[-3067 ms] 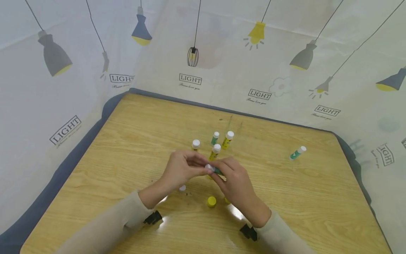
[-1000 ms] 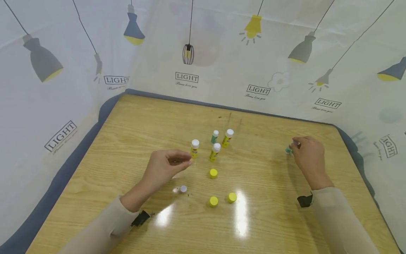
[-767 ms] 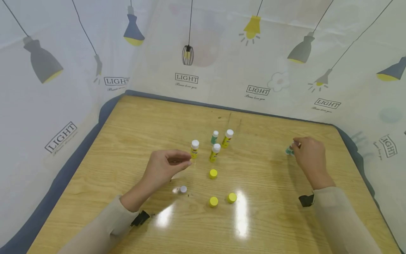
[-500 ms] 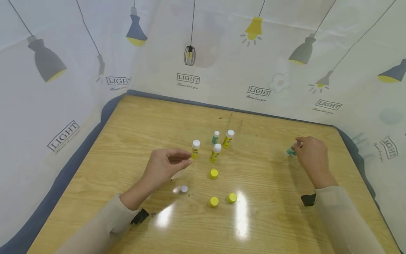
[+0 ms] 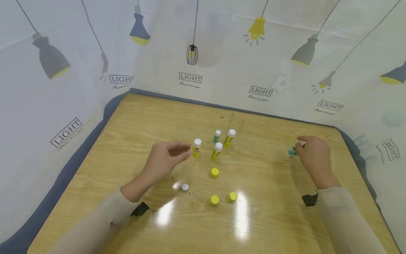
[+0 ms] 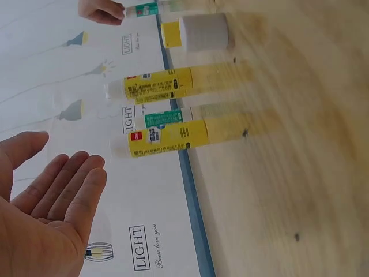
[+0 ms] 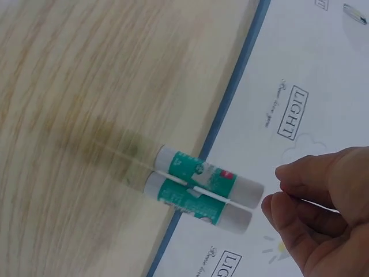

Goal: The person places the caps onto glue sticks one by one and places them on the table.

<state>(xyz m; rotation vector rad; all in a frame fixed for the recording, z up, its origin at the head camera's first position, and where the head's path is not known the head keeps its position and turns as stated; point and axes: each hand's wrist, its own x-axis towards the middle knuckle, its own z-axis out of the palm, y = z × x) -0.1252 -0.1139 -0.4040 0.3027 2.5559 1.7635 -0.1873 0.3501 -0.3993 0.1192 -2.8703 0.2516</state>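
Note:
My right hand [image 5: 317, 158] is at the right of the table, thumb and fingertips bent close together just off the white caps of two glue sticks. In the right wrist view, a green glue stick [image 7: 202, 173] stands upright beside a second green glue stick [image 7: 190, 202]; a gap shows between the caps and my fingers. My left hand [image 5: 161, 158] hovers with fingers extended and nothing in them. Nearest to it stands a yellow glue stick [image 5: 196, 148] with a white cap. Two more yellow glue sticks, one at the front [image 5: 217, 151], stand near a small green glue stick [image 5: 217, 137].
Toward me lie a yellow cap [image 5: 214, 173], two more yellow caps, one at the left [image 5: 214, 200], and a small white cap [image 5: 185, 187]. Behind the wooden table [image 5: 127, 211] hangs a curtain [image 5: 228, 63] printed with lamps.
My hands were together mid-table around a green glue stick. My right hand has carried it rightward and let go; it stands beside the other green one. My left hand has drawn back left.

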